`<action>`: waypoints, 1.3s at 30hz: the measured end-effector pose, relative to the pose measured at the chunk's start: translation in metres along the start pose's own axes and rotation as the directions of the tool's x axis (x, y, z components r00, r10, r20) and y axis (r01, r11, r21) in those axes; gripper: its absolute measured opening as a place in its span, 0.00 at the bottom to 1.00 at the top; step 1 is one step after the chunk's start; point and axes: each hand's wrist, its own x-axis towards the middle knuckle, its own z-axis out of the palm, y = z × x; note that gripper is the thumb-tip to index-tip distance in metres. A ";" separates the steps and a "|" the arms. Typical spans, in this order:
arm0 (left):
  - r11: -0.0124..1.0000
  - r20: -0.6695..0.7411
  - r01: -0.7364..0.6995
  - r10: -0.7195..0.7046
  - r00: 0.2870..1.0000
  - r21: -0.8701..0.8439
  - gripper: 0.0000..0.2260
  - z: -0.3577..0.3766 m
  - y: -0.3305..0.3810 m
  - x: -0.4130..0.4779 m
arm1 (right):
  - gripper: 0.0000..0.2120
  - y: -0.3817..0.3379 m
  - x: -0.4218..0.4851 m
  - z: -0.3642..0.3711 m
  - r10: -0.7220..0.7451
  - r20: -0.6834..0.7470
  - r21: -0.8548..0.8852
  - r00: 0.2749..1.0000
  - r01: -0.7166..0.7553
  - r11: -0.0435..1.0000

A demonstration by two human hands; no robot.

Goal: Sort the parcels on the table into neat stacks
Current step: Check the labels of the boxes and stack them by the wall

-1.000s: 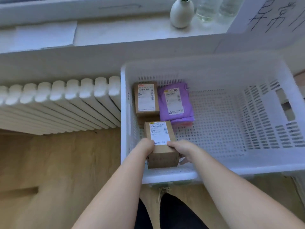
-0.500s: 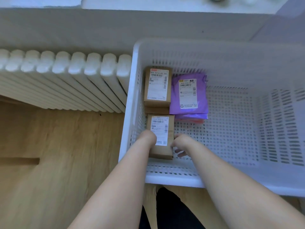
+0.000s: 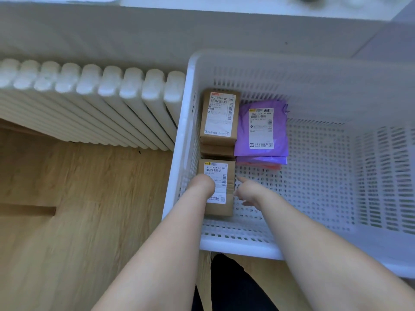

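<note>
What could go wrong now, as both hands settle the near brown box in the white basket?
1. The near box stands close to the brown stack behind it; a push forward may knock that stack crooked.
2. The left hand lies over the box by the basket wall; its fingers might get squeezed there.
3. The right hand could brush the soft purple mailers and slide them.

in basket (image 3: 235,249): near box (image 3: 221,168) before stacked boxes (image 3: 219,117) | mailers (image 3: 261,129) right (also stacked) | radiator (image 3: 89,104) left
</note>
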 end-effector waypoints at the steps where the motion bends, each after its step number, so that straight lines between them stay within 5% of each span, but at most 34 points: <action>1: 0.999 -0.076 -0.004 0.007 0.997 0.032 0.16 0.000 0.001 -0.003 | 0.32 0.001 -0.003 -0.002 0.004 -0.014 -0.022 1.000 -0.004 1.000; 3: 0.913 -0.030 -0.154 0.179 0.983 0.377 0.15 -0.001 0.001 -0.013 | 0.28 0.000 -0.016 -0.008 -0.021 -0.037 -0.011 0.999 0.021 1.000; 8: 0.955 -0.224 -0.255 0.284 0.932 0.151 0.19 -0.017 -0.003 -0.042 | 0.16 -0.010 -0.053 -0.023 -0.082 -0.096 0.077 0.992 0.089 0.993; 15: 0.842 -0.587 -0.533 0.474 0.656 0.084 0.24 -0.072 -0.008 -0.121 | 0.13 -0.058 -0.123 -0.040 -0.217 -0.240 0.117 0.946 0.250 0.961; 20: 0.852 -0.710 -0.522 0.392 0.585 0.040 0.21 -0.106 -0.047 -0.152 | 0.18 -0.108 -0.166 -0.031 -0.339 -0.272 0.143 0.901 0.386 0.911; 26: 0.885 -0.763 -0.465 0.287 0.580 -0.021 0.22 -0.132 -0.149 -0.171 | 0.09 -0.166 -0.218 0.040 -0.522 -0.232 0.063 0.821 0.548 0.834; 39: 0.896 -0.841 -0.311 -0.115 0.529 -0.318 0.21 -0.149 -0.545 -0.189 | 0.10 -0.275 -0.277 0.405 -0.714 0.064 -0.185 0.697 0.711 0.678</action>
